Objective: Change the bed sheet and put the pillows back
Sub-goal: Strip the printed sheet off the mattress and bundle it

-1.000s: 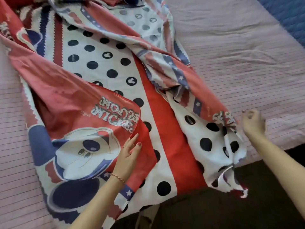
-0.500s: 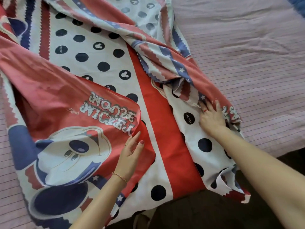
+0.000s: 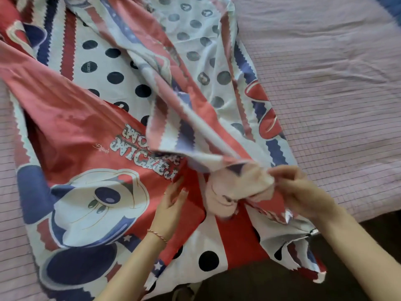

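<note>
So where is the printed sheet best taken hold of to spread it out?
Probably the loose corner hanging off the near bed edge, taken from the near side. The printed sheet is bunched there, and the right hand already pinches a fold just above it, while the left hand lies flat.

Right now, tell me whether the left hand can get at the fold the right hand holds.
Probably yes. The left hand lies open on the sheet beside the fold that the right hand grips, nothing between them.

Just above my left hand (image 3: 171, 205), the bed sheet (image 3: 82, 131) reads "MICKEY" upside down, a small "Disney" script beside it; one dark dot farther off says "MICKEY".
</note>
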